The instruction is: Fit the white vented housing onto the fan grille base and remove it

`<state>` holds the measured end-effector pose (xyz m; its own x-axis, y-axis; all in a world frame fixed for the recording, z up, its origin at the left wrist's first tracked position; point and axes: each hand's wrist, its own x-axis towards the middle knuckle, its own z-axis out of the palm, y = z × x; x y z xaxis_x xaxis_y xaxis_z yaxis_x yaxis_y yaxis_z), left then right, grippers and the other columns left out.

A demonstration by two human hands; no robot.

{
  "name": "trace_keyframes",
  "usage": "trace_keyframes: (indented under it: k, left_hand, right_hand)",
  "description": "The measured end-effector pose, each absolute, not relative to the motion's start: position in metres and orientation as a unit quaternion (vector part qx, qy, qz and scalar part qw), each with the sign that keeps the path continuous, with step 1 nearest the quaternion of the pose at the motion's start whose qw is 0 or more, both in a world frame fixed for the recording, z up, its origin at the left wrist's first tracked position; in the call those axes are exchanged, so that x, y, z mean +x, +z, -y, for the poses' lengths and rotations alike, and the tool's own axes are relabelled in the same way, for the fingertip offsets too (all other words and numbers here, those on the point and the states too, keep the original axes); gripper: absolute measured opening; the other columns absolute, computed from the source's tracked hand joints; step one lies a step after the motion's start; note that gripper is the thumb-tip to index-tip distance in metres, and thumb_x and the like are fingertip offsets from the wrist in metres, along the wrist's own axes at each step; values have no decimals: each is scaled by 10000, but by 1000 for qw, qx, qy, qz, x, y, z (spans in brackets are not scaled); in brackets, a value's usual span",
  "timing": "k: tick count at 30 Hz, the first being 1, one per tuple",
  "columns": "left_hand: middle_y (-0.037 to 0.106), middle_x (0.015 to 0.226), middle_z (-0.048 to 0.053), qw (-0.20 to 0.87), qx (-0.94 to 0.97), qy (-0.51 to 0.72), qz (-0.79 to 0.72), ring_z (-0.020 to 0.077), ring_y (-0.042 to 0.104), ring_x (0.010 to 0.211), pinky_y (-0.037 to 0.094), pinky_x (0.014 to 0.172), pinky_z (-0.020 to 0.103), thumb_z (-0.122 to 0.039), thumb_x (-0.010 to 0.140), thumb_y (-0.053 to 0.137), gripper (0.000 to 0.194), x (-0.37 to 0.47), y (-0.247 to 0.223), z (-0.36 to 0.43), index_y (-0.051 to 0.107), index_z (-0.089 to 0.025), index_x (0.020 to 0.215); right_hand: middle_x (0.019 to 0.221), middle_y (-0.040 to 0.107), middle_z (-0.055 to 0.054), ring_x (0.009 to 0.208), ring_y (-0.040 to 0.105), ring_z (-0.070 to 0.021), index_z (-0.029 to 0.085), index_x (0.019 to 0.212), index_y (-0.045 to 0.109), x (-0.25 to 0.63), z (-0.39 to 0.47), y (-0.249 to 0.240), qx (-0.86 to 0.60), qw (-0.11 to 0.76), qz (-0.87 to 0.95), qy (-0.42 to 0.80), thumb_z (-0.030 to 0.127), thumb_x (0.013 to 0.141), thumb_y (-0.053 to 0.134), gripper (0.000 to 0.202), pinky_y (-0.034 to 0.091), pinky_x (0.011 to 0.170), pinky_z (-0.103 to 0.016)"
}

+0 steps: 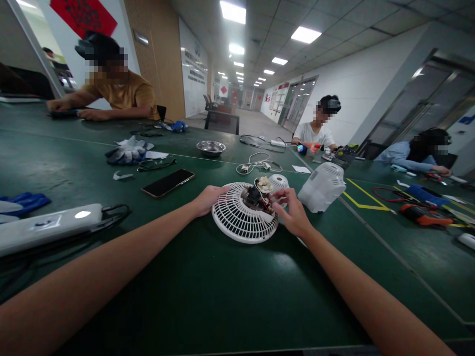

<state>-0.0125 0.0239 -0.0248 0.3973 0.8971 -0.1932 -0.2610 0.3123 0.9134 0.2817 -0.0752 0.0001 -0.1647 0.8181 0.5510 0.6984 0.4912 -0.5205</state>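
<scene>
A white round fan guard (241,225) lies in front of me on the green table. An exposed fan motor (256,195) with thin wires and a cream plastic gear part (264,184) sits on top of it. My left hand (210,200) grips the guard's left rim, thumb on top and fingers mostly hidden underneath. My right hand (294,211) is at the motor's right side, thumb and fingertips drawn together by the wires; what they pinch is too small to make out. Behind the motor is a white rounded cover (278,181). A white plastic housing (322,188) stands right of my right hand.
A phone (168,183), gloves (129,150) and a metal bowl (211,148) lie left and behind. A white power strip (52,227) is at far left. A white cable (256,165) lies beyond the guard, an orange multimeter (425,215) at right. Several people sit around.
</scene>
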Motion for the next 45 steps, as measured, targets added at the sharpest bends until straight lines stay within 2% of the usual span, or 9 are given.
trace_keyframes:
  k: [7, 12, 15, 23, 28, 32, 37, 40, 45]
  left_hand:
    - [785, 966, 122, 684, 472, 421, -363, 176, 746, 784, 613, 736, 288, -217, 914, 717, 156, -10, -23, -17, 754, -126, 1035]
    - [783, 964, 108, 676, 489, 419, -358, 181, 741, 792, 607, 736, 302, -249, 899, 734, 186, -11, -28, -22, 749, -144, 1052]
    - [780, 952, 101, 669, 498, 423, -352, 177, 736, 788, 602, 734, 301, -258, 898, 736, 178, -11, -28, -21, 748, -145, 1035]
    - [780, 972, 104, 662, 501, 428, -358, 193, 734, 815, 596, 755, 317, -258, 889, 743, 179, -11, -22, -14, 746, -142, 1026]
    - [773, 1002, 110, 639, 522, 431, -365, 207, 730, 840, 581, 760, 324, -294, 869, 760, 286, -11, -28, -19, 727, -137, 1106]
    - [676, 1310, 184, 568, 559, 448, -405, 298, 705, 1078, 562, 901, 419, -359, 831, 787, 594, -13, -29, -18, 607, -156, 1360]
    - [399, 1627, 103, 364, 730, 452, -361, 347, 365, 1485, 292, 1191, 535, -390, 872, 716, 594, -17, -8, 5, 562, -268, 1432]
    - [547, 1518, 98, 344, 793, 412, -287, 353, 419, 1444, 193, 1221, 563, -373, 871, 708, 503, -16, 8, 20, 631, -262, 1355]
    - [705, 1240, 120, 385, 783, 404, -275, 372, 565, 1223, 345, 1102, 510, -321, 714, 839, 581, -13, 24, 26, 696, -234, 1270]
  right_hand:
    - [1324, 595, -162, 1195, 573, -339, 212, 1324, 512, 319, 44, -15, -595, 440, 671, -39, 412, 787, 714, 608, 452, 1041, -572]
    - [996, 699, -63, 857, 663, -268, 230, 1333, 509, 329, 34, -22, -642, 413, 642, 70, 462, 674, 816, 764, 528, 892, -503]
    - [792, 659, 7, 708, 628, -233, 237, 1217, 563, 328, 31, -21, -639, 502, 564, 150, 467, 580, 867, 743, 548, 788, -443]
    - [973, 739, -73, 855, 723, -279, 263, 1074, 592, 298, 52, -1, -496, 595, 466, 428, 677, 869, 464, 480, 597, 740, -452]
    - [1130, 697, -51, 979, 684, -263, 324, 1381, 423, 270, 73, 7, -465, 595, 565, 333, 533, 826, 695, 653, 588, 859, -465]
    - [1113, 683, -49, 993, 676, -271, 339, 1477, 334, 264, 84, 9, -463, 516, 679, 241, 418, 772, 820, 860, 548, 959, -511]
    - [1214, 664, -80, 1075, 658, -295, 328, 1493, 381, 264, 88, 15, -468, 459, 739, 158, 377, 797, 807, 818, 526, 998, -540]
    - [1277, 651, -95, 1111, 649, -315, 318, 1480, 434, 264, 88, 18, -472, 441, 748, 151, 372, 801, 796, 771, 532, 995, -556]
    - [1263, 653, -85, 1107, 652, -318, 333, 1474, 438, 267, 88, 18, -459, 446, 750, 168, 377, 786, 800, 778, 530, 1005, -567]
